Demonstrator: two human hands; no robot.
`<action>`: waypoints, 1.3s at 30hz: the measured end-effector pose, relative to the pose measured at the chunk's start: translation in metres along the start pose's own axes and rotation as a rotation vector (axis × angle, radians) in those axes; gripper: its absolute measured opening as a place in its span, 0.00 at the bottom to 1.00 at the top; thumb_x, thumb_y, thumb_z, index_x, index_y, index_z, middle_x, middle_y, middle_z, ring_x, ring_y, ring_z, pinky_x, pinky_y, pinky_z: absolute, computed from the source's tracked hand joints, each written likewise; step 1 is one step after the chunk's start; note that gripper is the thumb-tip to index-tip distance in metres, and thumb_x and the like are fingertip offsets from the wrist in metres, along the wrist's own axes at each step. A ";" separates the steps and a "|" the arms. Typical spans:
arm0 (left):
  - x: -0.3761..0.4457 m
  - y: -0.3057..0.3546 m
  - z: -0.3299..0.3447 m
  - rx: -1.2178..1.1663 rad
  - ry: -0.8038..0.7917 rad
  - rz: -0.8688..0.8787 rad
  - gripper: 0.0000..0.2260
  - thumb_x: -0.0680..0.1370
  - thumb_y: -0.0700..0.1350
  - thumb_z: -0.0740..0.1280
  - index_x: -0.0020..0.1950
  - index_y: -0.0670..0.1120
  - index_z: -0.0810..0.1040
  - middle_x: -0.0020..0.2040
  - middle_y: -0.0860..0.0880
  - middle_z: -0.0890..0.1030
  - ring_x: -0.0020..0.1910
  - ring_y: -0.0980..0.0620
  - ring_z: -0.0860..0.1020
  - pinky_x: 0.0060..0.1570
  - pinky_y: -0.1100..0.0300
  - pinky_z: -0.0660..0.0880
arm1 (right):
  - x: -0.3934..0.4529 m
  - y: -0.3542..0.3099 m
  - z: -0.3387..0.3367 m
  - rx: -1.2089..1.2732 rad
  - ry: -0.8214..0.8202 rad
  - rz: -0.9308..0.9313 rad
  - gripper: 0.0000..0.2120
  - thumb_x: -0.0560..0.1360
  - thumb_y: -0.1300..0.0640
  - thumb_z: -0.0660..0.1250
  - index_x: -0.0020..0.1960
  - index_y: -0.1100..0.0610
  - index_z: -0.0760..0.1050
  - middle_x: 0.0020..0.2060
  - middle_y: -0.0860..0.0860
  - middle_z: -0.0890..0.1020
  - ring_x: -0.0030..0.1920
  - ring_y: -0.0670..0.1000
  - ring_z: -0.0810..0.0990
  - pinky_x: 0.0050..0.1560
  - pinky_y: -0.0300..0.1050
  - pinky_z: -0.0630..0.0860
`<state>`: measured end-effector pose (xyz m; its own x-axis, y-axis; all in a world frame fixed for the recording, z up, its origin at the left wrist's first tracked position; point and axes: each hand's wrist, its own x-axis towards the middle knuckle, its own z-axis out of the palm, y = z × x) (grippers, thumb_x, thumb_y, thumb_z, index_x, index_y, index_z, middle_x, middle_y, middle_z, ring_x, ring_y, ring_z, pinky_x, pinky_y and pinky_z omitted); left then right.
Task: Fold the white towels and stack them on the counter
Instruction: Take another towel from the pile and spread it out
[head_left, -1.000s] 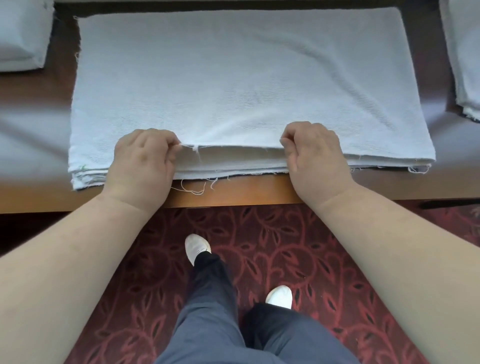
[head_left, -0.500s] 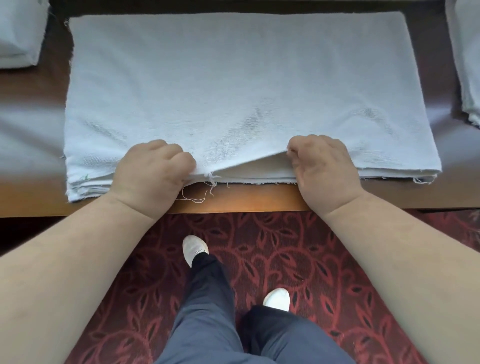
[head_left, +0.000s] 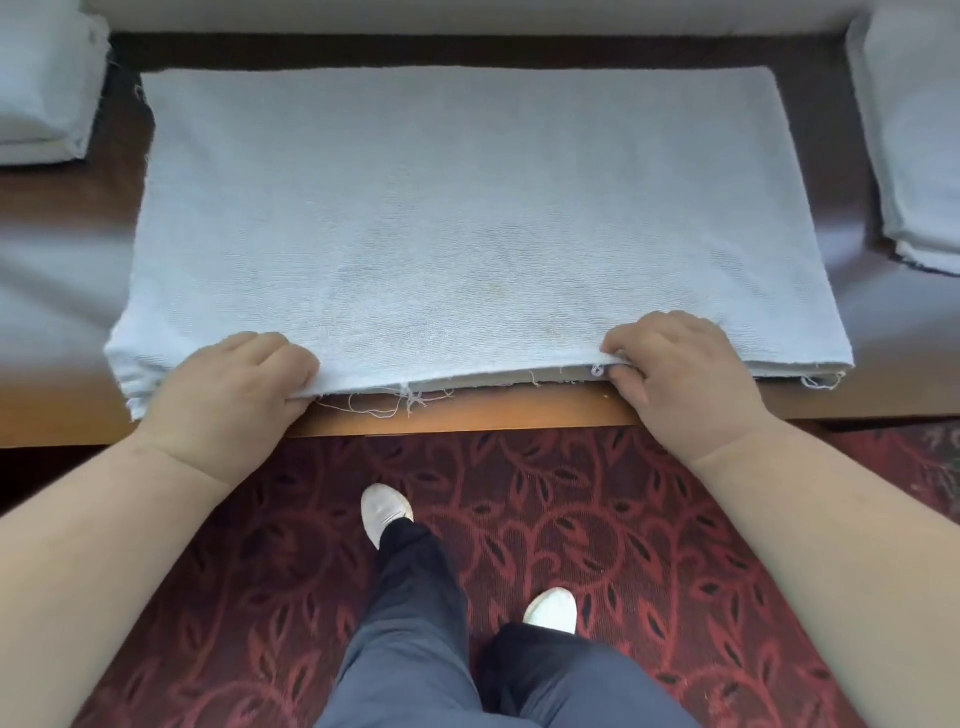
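Dark wood forms the surface, with a lighter orange-brown front edge, seen from above by a person standing on a red carpet patterned with leaves. A white towel lies flat across the middle of the surface, already doubled into layers, its raw near edge with loose threads running along the front lip at about 6 o'clock from the towel's centre. The left hand sits at the towel's 7 o'clock corner region, fingers curled shut over the near edge, apparently pinching the top layers. The right hand sits at about 5 o'clock, its fingers likewise closed, nipping the upper layer so it lifts slightly off those beneath. Holding both points along the same edge probably keeps the layers even, so the edge can be carried away toward 12 o'clock for the next fold. A folded stack of white cloth rests at 10 o'clock, and another pile at 2 o'clock, both well apart from the towel, leaving working room between them.
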<state>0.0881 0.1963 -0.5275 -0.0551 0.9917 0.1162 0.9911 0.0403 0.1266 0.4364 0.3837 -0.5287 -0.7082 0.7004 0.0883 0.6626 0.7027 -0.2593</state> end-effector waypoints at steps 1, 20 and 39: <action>0.000 -0.003 -0.001 0.011 -0.008 -0.028 0.12 0.73 0.51 0.60 0.40 0.43 0.76 0.35 0.45 0.75 0.36 0.39 0.74 0.35 0.46 0.73 | 0.000 0.003 -0.002 0.014 0.000 0.029 0.07 0.71 0.59 0.75 0.48 0.56 0.80 0.41 0.54 0.80 0.46 0.61 0.77 0.51 0.55 0.71; -0.050 -0.038 -0.010 -0.032 0.074 -0.422 0.17 0.69 0.29 0.64 0.52 0.44 0.82 0.52 0.41 0.76 0.52 0.37 0.70 0.52 0.45 0.70 | -0.009 -0.023 0.010 0.010 0.075 0.155 0.14 0.74 0.48 0.61 0.54 0.51 0.79 0.50 0.54 0.78 0.56 0.63 0.73 0.61 0.58 0.66; 0.042 0.150 0.019 -0.121 0.035 -0.353 0.11 0.79 0.57 0.58 0.51 0.53 0.77 0.53 0.48 0.76 0.56 0.43 0.69 0.58 0.48 0.65 | -0.054 0.033 -0.008 0.019 0.159 0.248 0.13 0.78 0.51 0.65 0.62 0.51 0.79 0.59 0.52 0.76 0.61 0.56 0.71 0.67 0.49 0.62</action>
<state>0.2365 0.2462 -0.5227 -0.3972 0.9144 0.0782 0.8891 0.3623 0.2798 0.4986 0.3702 -0.5341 -0.4771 0.8625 0.1688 0.8052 0.5059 -0.3094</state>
